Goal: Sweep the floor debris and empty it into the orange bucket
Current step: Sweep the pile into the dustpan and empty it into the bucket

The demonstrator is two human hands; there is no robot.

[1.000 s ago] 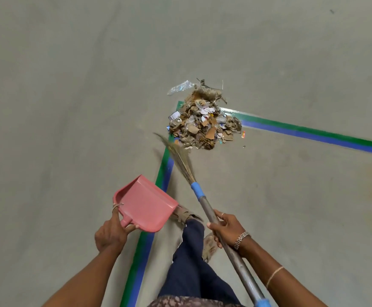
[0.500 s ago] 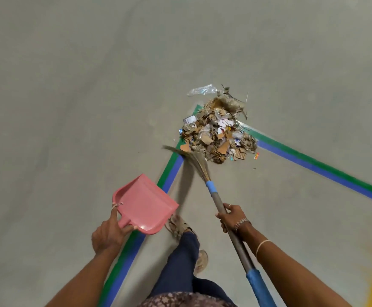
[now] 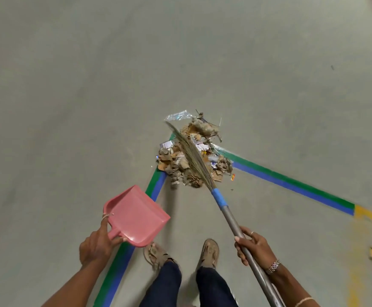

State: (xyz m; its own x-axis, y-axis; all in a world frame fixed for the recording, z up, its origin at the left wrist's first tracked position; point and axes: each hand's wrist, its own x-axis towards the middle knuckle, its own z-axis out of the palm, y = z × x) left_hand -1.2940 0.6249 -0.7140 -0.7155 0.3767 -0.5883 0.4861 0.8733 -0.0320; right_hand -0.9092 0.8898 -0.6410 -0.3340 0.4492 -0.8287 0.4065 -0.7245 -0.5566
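- Grey floor (image 3: 92, 85), green-blue tape lines (image 3: 291, 182) meet in a corner.
- Broom (image 3: 231, 216): bristles lie across the pile, right hand (image 3: 253, 247) fingers wrapped round the metal shaft.
- Debris pile (image 3: 180, 165) on the tape corner, ahead of the feet.
- Pink dustpan (image 3: 136, 216) near the pile, not touching it; left hand (image 3: 96, 244) fingers grip its handle.

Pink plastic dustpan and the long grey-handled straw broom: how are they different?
The pink plastic dustpan is short, wide and flat; the grey-handled straw broom is long and thin. The dustpan is held clear of the debris pile; the broom's bristles reach over it. The left hand grips the dustpan, the right hand the broom. Both are hand-held cleaning tools.
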